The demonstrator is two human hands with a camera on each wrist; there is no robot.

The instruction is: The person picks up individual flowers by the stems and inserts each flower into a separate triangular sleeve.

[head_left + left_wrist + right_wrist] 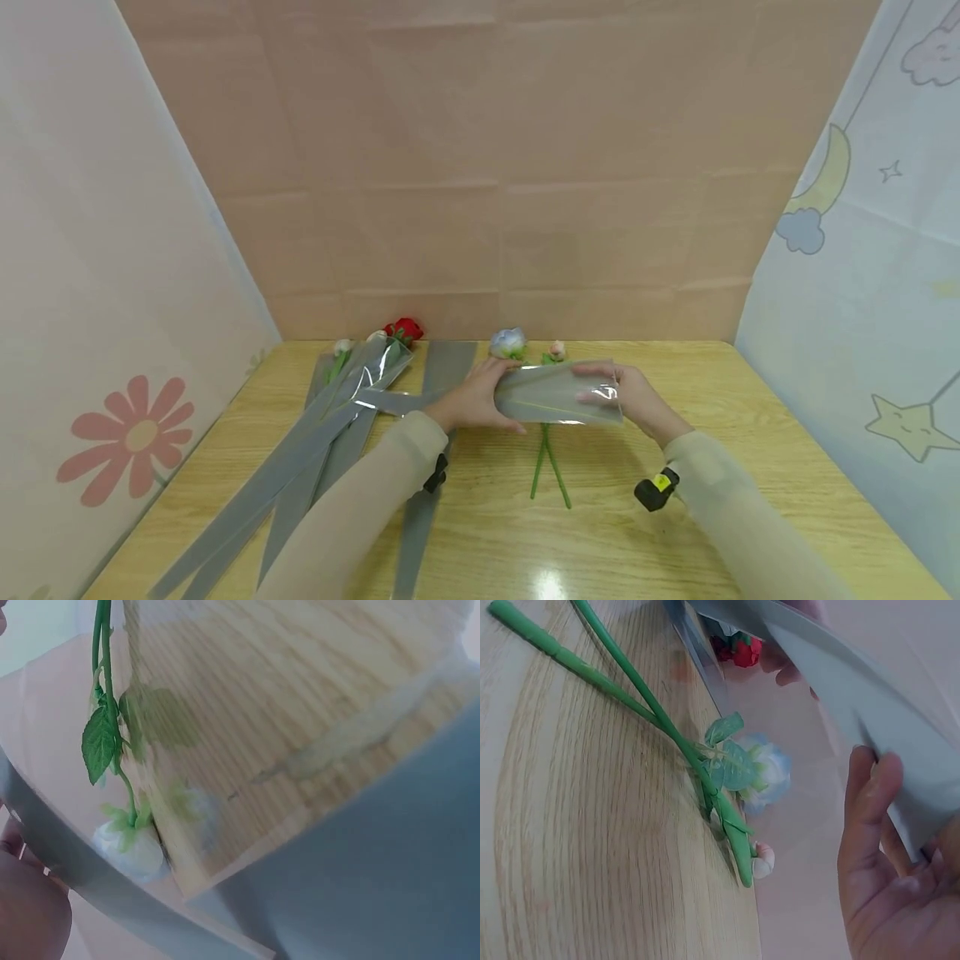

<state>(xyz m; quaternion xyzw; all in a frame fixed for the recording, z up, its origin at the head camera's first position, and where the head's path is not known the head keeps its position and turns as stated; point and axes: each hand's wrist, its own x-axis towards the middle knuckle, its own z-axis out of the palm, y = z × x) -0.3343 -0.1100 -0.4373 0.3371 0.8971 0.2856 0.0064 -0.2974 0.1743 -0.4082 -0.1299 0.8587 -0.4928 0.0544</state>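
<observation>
Both hands hold a clear greyish plastic sleeve above the table, in the head view. My left hand grips its left end, thumb toward me and fingers on the far side. At the other end, my right hand pinches the sleeve, its fingertips showing through the plastic. Beneath lie two artificial flowers, a pale blue bloom and a pink bud, their green stems crossed. The right wrist view shows the curled right fingers against the sleeve, beside the blue bloom.
At the left of the wooden table lie several long plastic sleeves, with a red flower and a white bud at their far ends. Another flat grey strip runs beneath the left forearm. Fabric walls enclose the table.
</observation>
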